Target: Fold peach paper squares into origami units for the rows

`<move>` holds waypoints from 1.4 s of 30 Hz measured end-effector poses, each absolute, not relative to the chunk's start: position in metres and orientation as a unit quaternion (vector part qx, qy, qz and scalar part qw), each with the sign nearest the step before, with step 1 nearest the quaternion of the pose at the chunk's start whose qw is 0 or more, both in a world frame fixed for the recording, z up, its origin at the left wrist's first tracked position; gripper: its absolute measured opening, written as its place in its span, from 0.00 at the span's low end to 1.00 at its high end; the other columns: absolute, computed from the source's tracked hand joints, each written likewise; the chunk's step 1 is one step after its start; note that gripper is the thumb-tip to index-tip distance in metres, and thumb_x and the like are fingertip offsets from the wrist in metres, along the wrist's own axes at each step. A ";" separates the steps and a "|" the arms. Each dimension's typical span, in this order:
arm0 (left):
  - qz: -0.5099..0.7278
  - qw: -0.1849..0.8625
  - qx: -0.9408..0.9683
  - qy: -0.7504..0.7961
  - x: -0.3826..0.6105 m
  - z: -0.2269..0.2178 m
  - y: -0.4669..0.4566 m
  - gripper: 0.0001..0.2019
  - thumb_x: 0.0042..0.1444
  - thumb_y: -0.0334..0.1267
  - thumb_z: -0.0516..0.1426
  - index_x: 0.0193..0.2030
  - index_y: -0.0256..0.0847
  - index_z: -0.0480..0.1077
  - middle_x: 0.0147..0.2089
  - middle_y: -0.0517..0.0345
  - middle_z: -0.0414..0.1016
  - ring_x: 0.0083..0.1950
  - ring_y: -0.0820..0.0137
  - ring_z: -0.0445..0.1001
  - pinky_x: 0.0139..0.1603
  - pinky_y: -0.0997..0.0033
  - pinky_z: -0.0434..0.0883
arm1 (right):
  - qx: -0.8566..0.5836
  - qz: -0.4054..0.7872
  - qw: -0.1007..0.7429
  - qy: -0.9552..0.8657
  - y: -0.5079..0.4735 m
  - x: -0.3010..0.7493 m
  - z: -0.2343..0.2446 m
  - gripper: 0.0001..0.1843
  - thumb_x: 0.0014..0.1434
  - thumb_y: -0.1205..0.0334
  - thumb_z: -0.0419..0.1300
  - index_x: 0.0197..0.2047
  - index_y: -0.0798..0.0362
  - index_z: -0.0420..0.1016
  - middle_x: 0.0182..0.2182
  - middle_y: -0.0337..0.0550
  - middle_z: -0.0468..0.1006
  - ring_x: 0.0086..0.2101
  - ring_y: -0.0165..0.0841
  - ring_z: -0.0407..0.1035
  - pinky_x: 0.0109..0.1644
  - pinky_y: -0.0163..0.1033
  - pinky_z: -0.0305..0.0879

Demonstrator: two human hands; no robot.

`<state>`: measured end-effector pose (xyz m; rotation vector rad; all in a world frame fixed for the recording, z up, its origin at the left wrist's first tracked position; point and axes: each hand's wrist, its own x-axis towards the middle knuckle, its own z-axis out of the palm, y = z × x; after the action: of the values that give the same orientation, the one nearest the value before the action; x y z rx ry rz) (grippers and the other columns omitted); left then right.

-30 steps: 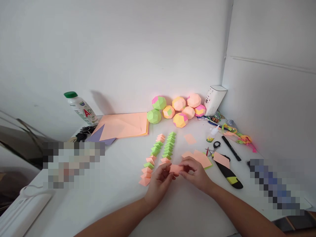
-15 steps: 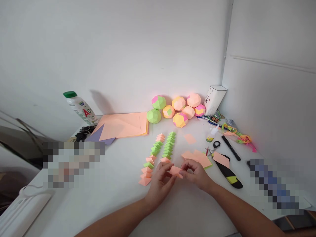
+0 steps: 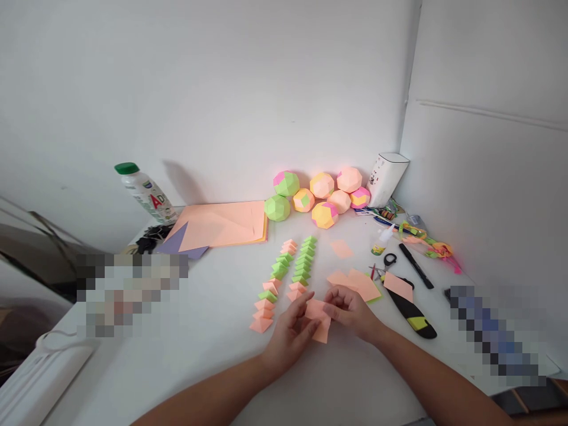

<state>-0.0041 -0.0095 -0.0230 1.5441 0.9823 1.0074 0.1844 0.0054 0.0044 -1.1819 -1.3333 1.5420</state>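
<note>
A peach slip (image 3: 321, 332) is held in both hands over the near middle of the table (image 3: 199, 331), just nearer than the end of the right row (image 3: 303, 264) of paper folds. By the left hand (image 3: 288, 332) it is pinched at its left side, the thumb being laid on the face and the index tip raised near the upper edge. By the right hand (image 3: 352, 311) its upper right edge is gripped between thumb and bent fingers; the lower end is left free. (Whether the slip is creased cannot be told.)

The right row is made up mostly of green folds, with peach at the near end; in the left row (image 3: 281, 270) peach and green are mixed. Just beyond the right hand, peach squares (image 3: 362, 286) are overlapped, with a green edge shown beneath. Farther right, a cutter (image 3: 410, 313) is partly covered by a peach card (image 3: 398, 286); scissors (image 3: 384, 261), glue (image 3: 380, 242) and a pen (image 3: 416, 266) are placed nearby. Eight paper balls (image 3: 325, 215) are grouped by the wall (image 3: 222, 89), between large peach sheets (image 3: 222, 222) at left and a white container (image 3: 387, 180) at right.
</note>
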 end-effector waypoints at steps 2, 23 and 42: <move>0.421 0.501 0.641 0.402 -0.004 -0.022 -0.010 0.21 0.59 0.42 0.53 0.59 0.44 0.61 0.31 0.60 0.64 0.30 0.72 0.64 0.31 0.71 0.69 | -0.464 0.624 0.371 -0.507 0.006 0.185 0.004 0.18 0.49 0.52 0.67 0.39 0.54 0.71 0.23 0.33 0.66 0.24 0.25 0.60 0.29 0.33 0.57; 0.445 0.431 0.671 0.406 -0.005 -0.015 -0.007 0.18 0.58 0.41 0.54 0.55 0.42 0.69 0.34 0.55 0.75 0.32 0.69 0.72 0.35 0.68 0.73 | -0.440 0.600 0.352 -0.567 0.006 0.183 0.008 0.18 0.50 0.48 0.65 0.23 0.56 0.72 0.20 0.35 0.66 0.23 0.27 0.60 0.27 0.33 0.55; 0.416 0.588 0.566 0.401 -0.004 -0.013 -0.005 0.20 0.50 0.47 0.61 0.49 0.41 0.75 0.25 0.61 0.71 0.25 0.74 0.65 0.28 0.73 0.68 | -0.426 0.518 0.385 -0.634 0.004 0.183 0.008 0.17 0.53 0.52 0.63 0.21 0.55 0.71 0.21 0.36 0.63 0.23 0.27 0.56 0.26 0.34 0.53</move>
<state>-0.0036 -0.0045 -0.0131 1.3185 0.9354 0.9696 0.1830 0.0040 0.0082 -1.0866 -1.6164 1.3188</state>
